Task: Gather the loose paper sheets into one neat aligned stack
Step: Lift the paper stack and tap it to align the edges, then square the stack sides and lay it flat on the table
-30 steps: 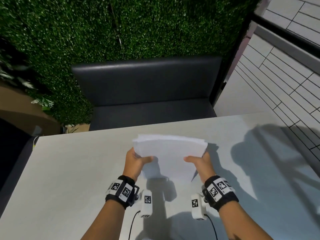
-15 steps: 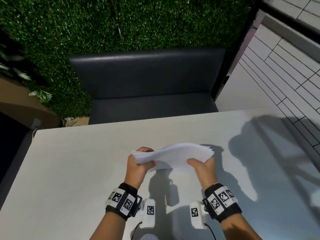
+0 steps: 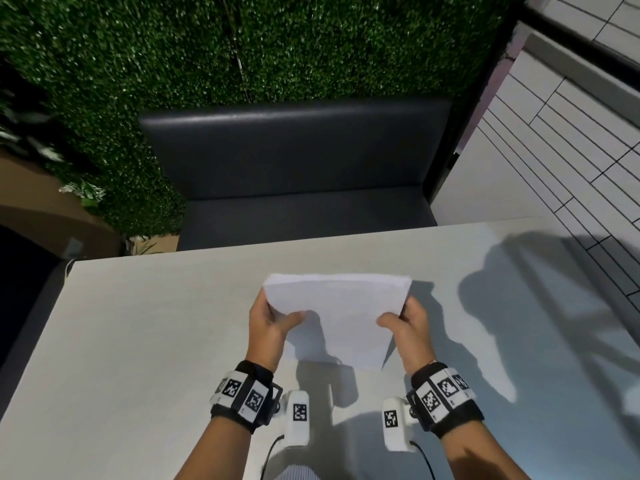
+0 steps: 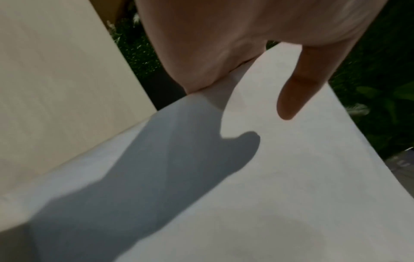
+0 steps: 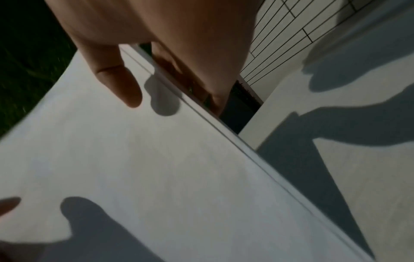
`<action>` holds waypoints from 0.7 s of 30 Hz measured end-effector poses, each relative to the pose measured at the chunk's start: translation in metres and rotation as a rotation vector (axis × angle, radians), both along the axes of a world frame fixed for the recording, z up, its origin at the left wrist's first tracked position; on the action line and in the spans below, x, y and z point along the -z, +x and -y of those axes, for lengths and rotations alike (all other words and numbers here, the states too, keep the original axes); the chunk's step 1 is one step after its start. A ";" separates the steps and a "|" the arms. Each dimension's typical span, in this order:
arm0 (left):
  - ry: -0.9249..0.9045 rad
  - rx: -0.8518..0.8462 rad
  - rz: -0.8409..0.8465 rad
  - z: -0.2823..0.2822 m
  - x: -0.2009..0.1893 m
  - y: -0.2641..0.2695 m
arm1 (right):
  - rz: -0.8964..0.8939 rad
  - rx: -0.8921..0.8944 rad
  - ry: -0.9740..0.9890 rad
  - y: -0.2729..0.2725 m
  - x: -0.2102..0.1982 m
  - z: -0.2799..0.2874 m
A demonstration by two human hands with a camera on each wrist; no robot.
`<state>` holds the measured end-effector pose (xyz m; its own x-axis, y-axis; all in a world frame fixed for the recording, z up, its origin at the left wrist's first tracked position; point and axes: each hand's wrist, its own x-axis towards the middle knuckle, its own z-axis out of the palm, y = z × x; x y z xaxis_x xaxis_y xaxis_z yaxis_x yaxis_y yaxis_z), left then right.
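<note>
A stack of white paper sheets (image 3: 341, 313) stands nearly upright on its lower edge over the pale table (image 3: 138, 341), its face turned toward me. My left hand (image 3: 268, 322) grips the stack's left edge, thumb on the front face. My right hand (image 3: 407, 323) grips the right edge the same way, fingers behind. In the left wrist view the thumb (image 4: 298, 92) lies on the paper sheets (image 4: 268, 177). In the right wrist view the thumb (image 5: 121, 83) presses the paper sheets (image 5: 134, 168), and the layered side edge shows.
A dark bench seat (image 3: 304, 188) stands just beyond the table's far edge, against a green hedge wall (image 3: 242, 46). Tiled floor (image 3: 554, 150) lies to the right. Dark shadows fall across the right part of the table.
Half a second ago the stack was tipped flat and bowed between the hands; now it is raised upright again with its face toward me, still held by both hands.
</note>
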<state>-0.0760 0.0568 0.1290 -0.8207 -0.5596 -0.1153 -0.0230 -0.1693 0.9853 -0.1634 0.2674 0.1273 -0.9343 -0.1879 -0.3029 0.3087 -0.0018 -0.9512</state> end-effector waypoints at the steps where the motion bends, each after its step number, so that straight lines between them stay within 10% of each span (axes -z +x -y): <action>1: 0.006 -0.004 0.029 -0.004 0.000 -0.003 | 0.034 -0.003 0.014 0.000 0.001 0.003; 21: -0.010 -0.010 0.062 0.001 -0.010 -0.009 | -0.079 -0.049 0.023 -0.014 -0.016 0.017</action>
